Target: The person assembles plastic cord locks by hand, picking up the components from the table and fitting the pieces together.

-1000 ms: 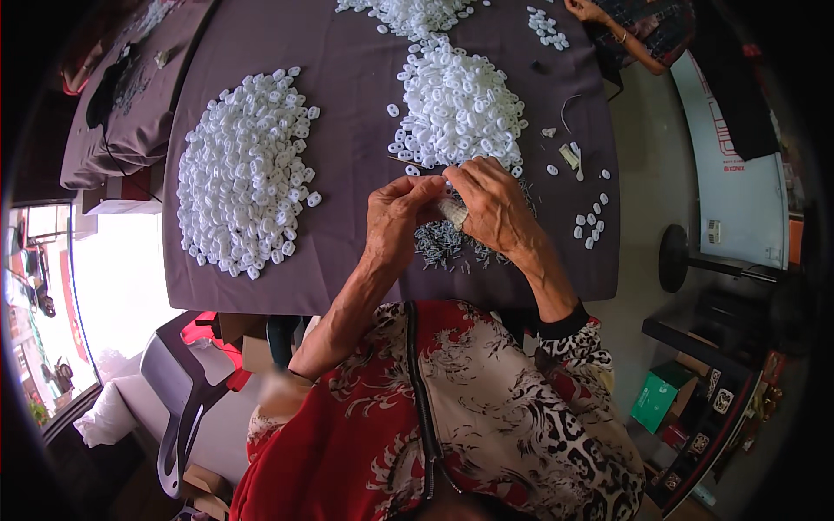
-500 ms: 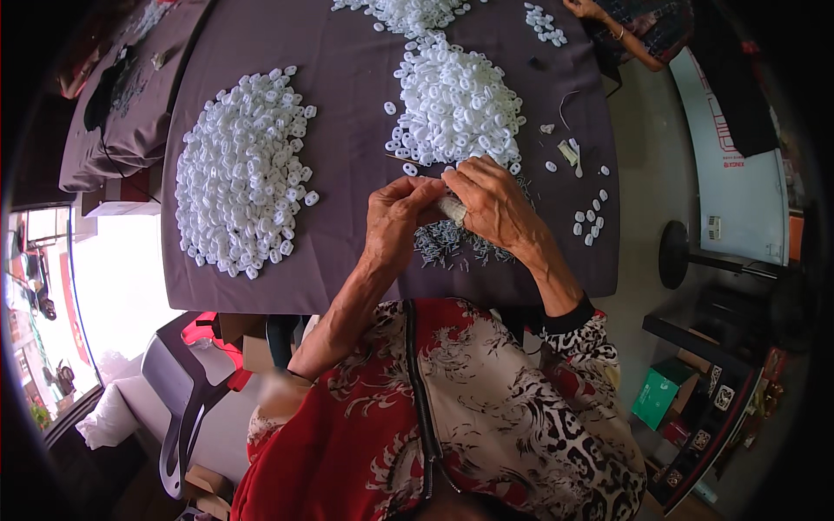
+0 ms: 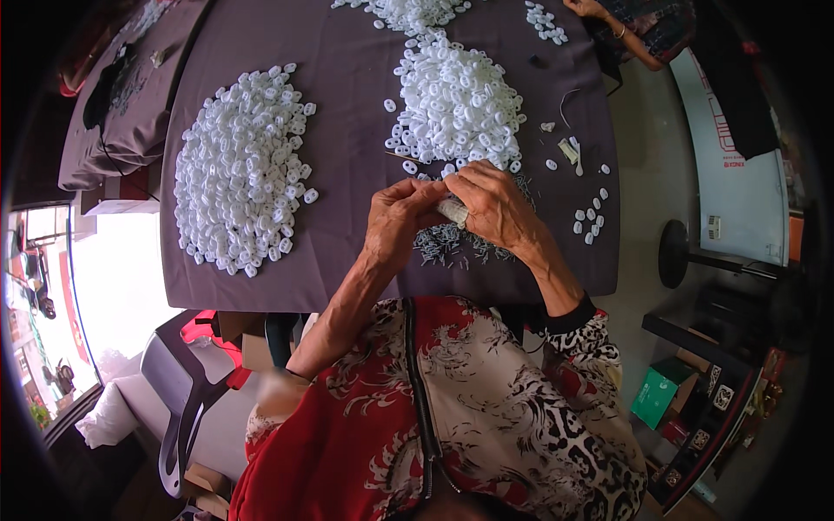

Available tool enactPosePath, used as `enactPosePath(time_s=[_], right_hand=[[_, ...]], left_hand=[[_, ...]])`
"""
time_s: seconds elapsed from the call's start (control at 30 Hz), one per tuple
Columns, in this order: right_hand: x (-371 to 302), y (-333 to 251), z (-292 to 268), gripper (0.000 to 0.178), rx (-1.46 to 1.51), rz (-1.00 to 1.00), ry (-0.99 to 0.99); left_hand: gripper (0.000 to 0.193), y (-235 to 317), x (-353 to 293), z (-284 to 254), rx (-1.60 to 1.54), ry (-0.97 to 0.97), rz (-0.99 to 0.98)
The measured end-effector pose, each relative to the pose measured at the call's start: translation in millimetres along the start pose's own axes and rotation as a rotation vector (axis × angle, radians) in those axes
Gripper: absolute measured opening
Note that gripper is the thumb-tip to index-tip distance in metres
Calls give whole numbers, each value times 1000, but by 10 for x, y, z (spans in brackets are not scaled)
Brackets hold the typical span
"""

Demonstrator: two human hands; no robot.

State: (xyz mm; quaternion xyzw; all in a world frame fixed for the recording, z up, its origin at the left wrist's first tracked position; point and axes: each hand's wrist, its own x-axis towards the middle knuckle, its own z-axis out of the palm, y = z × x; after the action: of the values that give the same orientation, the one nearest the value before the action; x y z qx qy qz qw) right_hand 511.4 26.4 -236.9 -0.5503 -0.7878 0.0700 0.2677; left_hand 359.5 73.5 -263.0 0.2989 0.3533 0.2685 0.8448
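Pins (image 3: 447,244), small and grey, lie in a loose heap on the cloth-covered bench (image 3: 347,130), under and beside the two hands. The left hand (image 3: 393,217) and right hand (image 3: 497,206) meet at bent fingertips (whether either grip grasps anything I cannot tell); a pale wrapping (image 3: 452,211) shows between them. Just beyond lies a pile of white two-holed pieces (image 3: 460,104), another pile (image 3: 239,174) well to the left.

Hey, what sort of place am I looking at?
Probably a small workshop: heaps of white pieces and thin grey bits lie on a cloth-covered table, with another person's forearm at its far right.
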Motion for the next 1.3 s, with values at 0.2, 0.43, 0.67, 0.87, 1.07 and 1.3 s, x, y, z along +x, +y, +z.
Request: enactPosePath(time_s=[0.2, 0.43, 0.67, 0.87, 1.07, 1.3], right_hand=[[-46, 9, 41, 8, 8, 19, -3], [-103, 34, 98, 20, 31, 30, -42], [-111, 29, 86, 21, 78, 34, -13], [-115, 29, 93, 23, 67, 40, -11], [-96, -16, 58, 26, 49, 103, -79], [-108, -10, 75, 24, 22, 118, -66]], left_hand=[[17, -41, -8, -31, 71, -22, -10], [16, -113, -14, -54, 33, 10, -31], [15, -120, -6, -53, 3, -14, -38], [15, -105, -21, -29, -8, 1, -37], [13, -116, -24, -45, -41, 36, -50], [14, -106, -10, -41, -94, 36, -69]])
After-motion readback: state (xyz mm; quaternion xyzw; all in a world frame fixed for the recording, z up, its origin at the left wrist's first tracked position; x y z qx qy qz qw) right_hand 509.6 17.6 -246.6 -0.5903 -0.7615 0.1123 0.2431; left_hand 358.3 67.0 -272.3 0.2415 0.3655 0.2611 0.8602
